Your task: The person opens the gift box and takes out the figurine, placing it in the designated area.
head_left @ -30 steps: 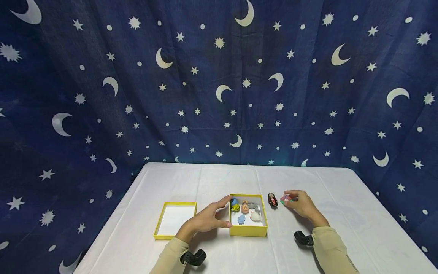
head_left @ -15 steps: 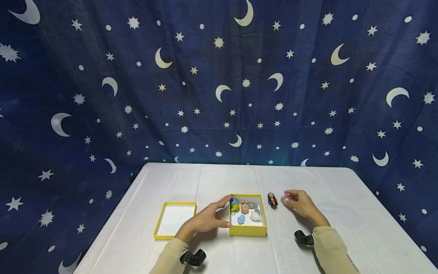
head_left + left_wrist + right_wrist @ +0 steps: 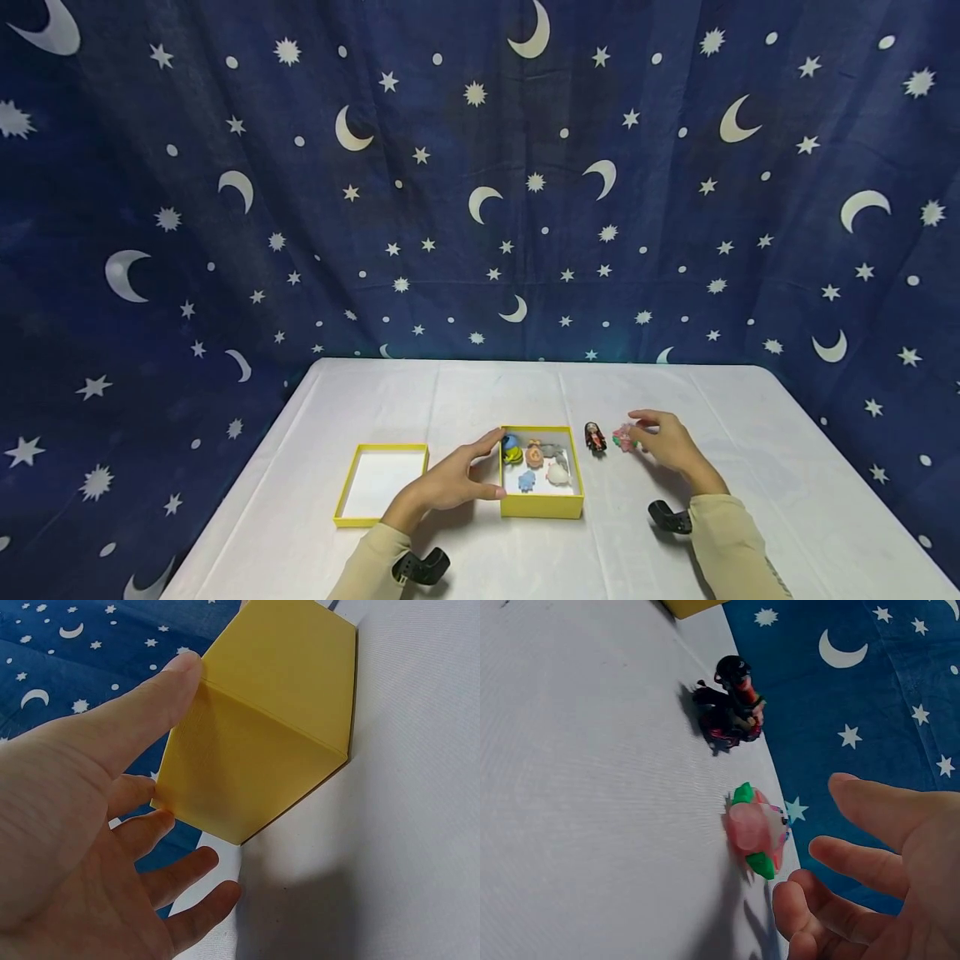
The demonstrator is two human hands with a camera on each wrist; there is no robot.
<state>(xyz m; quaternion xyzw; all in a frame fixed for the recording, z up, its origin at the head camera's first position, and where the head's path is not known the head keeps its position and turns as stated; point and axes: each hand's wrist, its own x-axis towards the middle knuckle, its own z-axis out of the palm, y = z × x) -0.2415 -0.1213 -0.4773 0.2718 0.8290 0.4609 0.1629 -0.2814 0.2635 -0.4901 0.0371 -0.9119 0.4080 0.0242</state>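
My left hand point(image 3: 450, 482) holds the left side of the yellow box point(image 3: 543, 506), its thumb at the near corner and its fingertips at the far one. In the left wrist view the last two fingers are off the yellow wall point(image 3: 255, 757). Inside the box lie several small toy figures, among them a light blue one point(image 3: 527, 481) and a white one point(image 3: 558, 474). My right hand point(image 3: 671, 444) is just right of a pink toy figure point(image 3: 623, 437) with green parts. In the right wrist view its loosely spread fingers are apart from that pink figure point(image 3: 751, 827).
A dark-haired figurine point(image 3: 595, 438) in black and red stands between box and pink figure. The yellow-edged lid point(image 3: 382, 486) lies at the left, white inside facing up. All rest on a white-covered table point(image 3: 472, 396) before a dark blue curtain point(image 3: 420, 208) with moons and stars.
My right hand has let go of the pink figure and drawn back slightly to the right. The left hand keeps its place on the box; the head view has shifted a little.
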